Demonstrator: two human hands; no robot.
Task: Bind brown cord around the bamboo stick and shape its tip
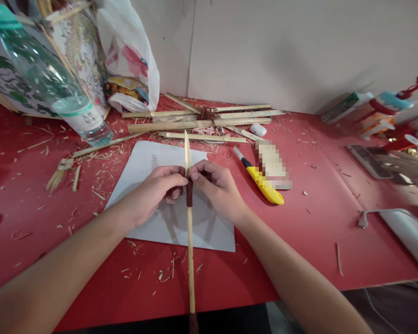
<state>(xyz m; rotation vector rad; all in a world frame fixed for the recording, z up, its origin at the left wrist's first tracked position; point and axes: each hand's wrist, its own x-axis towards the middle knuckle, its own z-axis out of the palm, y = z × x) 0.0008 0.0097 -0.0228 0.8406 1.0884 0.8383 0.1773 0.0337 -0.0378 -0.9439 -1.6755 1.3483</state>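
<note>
A thin bamboo stick [191,260] with a pale pointed tip runs up the middle of the view. Dark brown cord [189,197] is wound round it below the tip, and another dark part shows at its near end. My left hand [158,188] is closed, thumb and fingers pinching the stick at the upper end of the winding. From the other side my right hand [221,188] pinches at the same spot with thumb and forefinger; whether a loose cord end is between them, I cannot tell. Beneath both hands lies a white sheet [209,234].
On the red table [310,241], a yellow utility knife [264,184] lies right of the sheet, beside a blurred block [273,162]. Bamboo strips [195,125] lie behind. A water bottle [48,74] and plastic bag [128,41] stand left. Shavings are scattered; a phone [369,161] lies right.
</note>
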